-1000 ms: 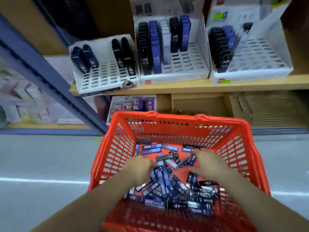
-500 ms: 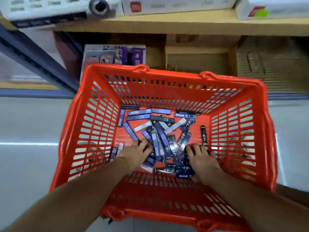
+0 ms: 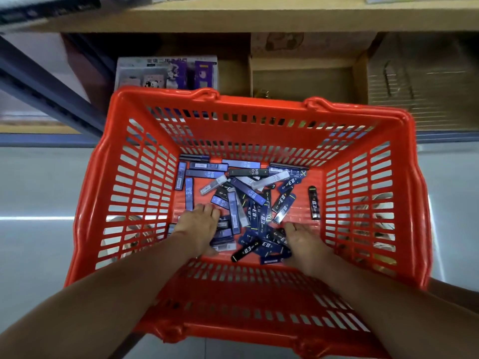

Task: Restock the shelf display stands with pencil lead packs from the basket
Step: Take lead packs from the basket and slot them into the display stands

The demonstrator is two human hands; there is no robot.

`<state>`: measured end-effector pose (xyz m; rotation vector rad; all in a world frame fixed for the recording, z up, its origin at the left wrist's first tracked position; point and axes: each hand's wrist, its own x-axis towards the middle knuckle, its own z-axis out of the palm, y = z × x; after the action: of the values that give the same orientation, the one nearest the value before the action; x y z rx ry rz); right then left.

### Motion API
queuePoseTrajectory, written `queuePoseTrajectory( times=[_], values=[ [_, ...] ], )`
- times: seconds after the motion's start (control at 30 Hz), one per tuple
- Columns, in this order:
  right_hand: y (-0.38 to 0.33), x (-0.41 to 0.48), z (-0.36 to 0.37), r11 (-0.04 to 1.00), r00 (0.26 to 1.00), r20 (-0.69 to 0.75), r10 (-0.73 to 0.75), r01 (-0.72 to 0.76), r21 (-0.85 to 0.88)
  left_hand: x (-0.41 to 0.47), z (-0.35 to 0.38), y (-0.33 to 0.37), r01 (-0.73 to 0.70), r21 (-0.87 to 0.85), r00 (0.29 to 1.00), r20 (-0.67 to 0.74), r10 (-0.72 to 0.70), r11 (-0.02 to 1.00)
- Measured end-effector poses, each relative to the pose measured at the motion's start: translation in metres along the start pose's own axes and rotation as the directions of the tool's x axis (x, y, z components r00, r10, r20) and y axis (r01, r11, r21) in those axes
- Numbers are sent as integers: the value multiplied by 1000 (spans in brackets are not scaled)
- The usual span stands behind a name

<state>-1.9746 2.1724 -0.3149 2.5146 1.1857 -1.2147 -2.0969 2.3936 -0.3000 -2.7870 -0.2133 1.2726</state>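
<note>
An orange plastic basket (image 3: 124, 203) stands on the floor below the shelf, and several pencil lead packs (image 3: 248, 203), blue, black and clear, lie loose on its bottom. Both my hands are down inside it. My left hand (image 3: 199, 226) lies palm down on the left part of the pile, fingers slightly apart. My right hand (image 3: 305, 244) rests at the pile's near right edge, its fingers tucked among the packs and hidden. Of the display stands only a blurred bottom edge (image 3: 46, 9) shows at the top left, on the wooden shelf board (image 3: 259, 19).
Under the shelf board stand a printed stationery box (image 3: 168, 73), an open cardboard box (image 3: 303, 79) and a ribbed brown box (image 3: 420, 81). A dark blue shelf upright (image 3: 46, 94) slants down at left. Grey floor lies on both sides of the basket.
The view has dropped from the display stands down into the basket. Both hands have slid toward the near side of the pile, and the right hand's fingers have dug in among the packs.
</note>
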Motion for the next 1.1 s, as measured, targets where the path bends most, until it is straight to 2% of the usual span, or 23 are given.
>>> queuePoseTrajectory(
  times=[0.1,0.23,0.33,0.43,0.5,0.57,0.63,0.7,0.77,0.83,0.9,0.93,0.97,1.03,1.1],
  values=[
    [-6,-3,2,999,1000,25,-7,6,49,-2,-2,0,-21,-9,999,46,22,1000],
    [-14,-4,-2,999,999,20,-47,47,-10,-10,-4,-1,-176,-57,984,-27,174,983],
    [-22,0,0,995,995,47,-82,85,-51,-10,4,1,-194,-186,980,-71,184,963],
    [-27,2,-6,994,987,118,-106,110,-27,-9,13,-1,-212,-395,977,-63,204,894],
    [-28,1,-16,993,977,181,-108,99,59,-8,12,-5,-173,-526,979,4,206,832],
    [-29,0,-30,959,960,268,-78,-1,282,-8,4,-14,-59,-694,979,101,178,718],
    [-30,-2,-43,814,936,342,-84,-133,566,-14,-9,-23,87,-882,970,181,163,464],
    [-33,-3,-57,607,949,295,-114,-169,777,-25,-27,-27,157,-967,973,186,138,201],
    [-43,-6,-72,354,967,221,-125,-165,921,-40,-47,-23,147,-988,985,141,104,-54],
    [-59,-11,-90,88,973,187,-134,-176,980,-54,-68,-14,88,-955,995,72,68,-285],
    [-75,-18,-106,-90,977,140,-159,-156,984,-64,-85,-5,-20,-922,999,-8,-31,-386],
    [-83,-23,-113,-134,982,100,-161,-122,984,-68,-93,-2,-82,-921,994,-45,-104,-380],
    [-89,-27,-119,-173,986,65,-156,-92,981,-72,-99,0,-137,-935,980,-80,-182,-327],
    [-99,-40,-130,-217,991,13,-137,-43,975,-82,-112,3,-209,-975,936,-176,-304,-78],
    [-108,-52,-139,-256,988,-16,-153,-24,966,-94,-123,5,-208,-956,888,-274,-370,208]
  ],
)
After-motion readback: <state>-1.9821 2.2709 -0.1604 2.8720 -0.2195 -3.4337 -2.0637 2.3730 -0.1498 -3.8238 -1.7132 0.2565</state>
